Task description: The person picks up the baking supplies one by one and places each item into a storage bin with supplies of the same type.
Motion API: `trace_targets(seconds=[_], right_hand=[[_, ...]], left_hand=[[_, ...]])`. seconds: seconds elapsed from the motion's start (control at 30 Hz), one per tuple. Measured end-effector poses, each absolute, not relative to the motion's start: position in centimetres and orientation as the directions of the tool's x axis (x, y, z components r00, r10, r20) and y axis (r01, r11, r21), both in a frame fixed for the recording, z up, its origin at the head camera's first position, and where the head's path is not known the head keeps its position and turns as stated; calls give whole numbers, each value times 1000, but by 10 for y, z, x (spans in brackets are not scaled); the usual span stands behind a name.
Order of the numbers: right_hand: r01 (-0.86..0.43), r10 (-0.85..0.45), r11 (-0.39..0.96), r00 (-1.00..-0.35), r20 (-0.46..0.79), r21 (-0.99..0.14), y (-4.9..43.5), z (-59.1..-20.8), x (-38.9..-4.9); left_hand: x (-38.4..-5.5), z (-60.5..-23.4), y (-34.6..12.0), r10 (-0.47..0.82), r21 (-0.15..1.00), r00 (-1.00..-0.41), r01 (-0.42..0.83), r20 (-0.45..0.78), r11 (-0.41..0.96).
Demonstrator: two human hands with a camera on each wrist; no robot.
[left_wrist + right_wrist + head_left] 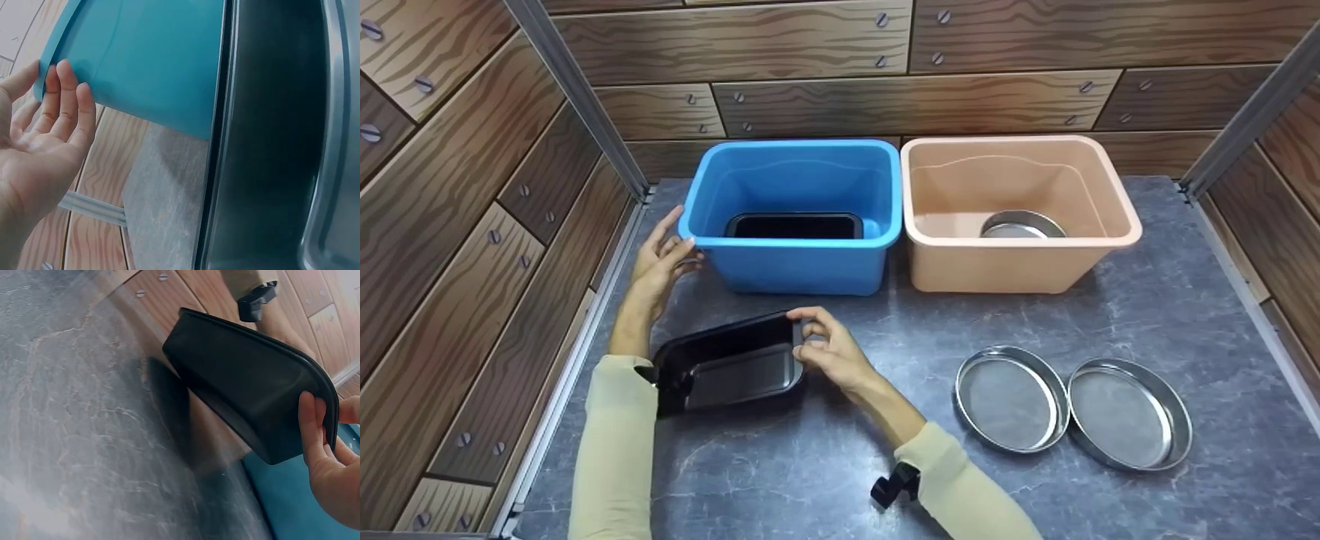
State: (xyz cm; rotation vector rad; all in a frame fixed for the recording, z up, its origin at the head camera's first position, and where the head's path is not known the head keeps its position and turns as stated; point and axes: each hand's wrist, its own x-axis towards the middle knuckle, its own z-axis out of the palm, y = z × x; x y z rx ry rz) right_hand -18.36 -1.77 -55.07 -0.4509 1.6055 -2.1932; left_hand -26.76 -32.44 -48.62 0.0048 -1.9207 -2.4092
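Observation:
My left hand grips the left front corner of the blue bin's rim. In the left wrist view, its thumb and fingers lie on either side of that rim. My right hand pinches the right end of a black loaf pan, fingers beneath the lip in the right wrist view. This pan is tilted and held above the tabletop, in front of the blue bin; a shadow shows under it. Its left end is partly hidden by my left wrist. Another black pan lies inside the blue bin.
A peach bin stands right of the blue one, with a round metal pan inside. Two more round metal pans lie side by side on the marbled table at right. Wood-patterned walls enclose the back and sides.

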Motion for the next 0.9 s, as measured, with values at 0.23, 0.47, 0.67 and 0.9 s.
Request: trace_targets(seconds=[0.23,0.47,0.67,0.9], right_hand=[[86,-442,-298,-895,58,-951,-4,-544,-188],[59,-406,-345,-909,92,-937,10,-535,-191],[33,-391,-385,-911,131,-922,21,-526,-192],[-9,-376,-387,-912,166,-922,35,-518,-195]], left_hand=[[-267,-486,-326,-42,974,-999,33,24,-224],[-267,-484,-324,-45,977,-999,36,27,-211],[-267,-484,-324,-47,975,-999,29,19,-222],[-266,-486,-324,-43,975,-998,48,39,-219]])
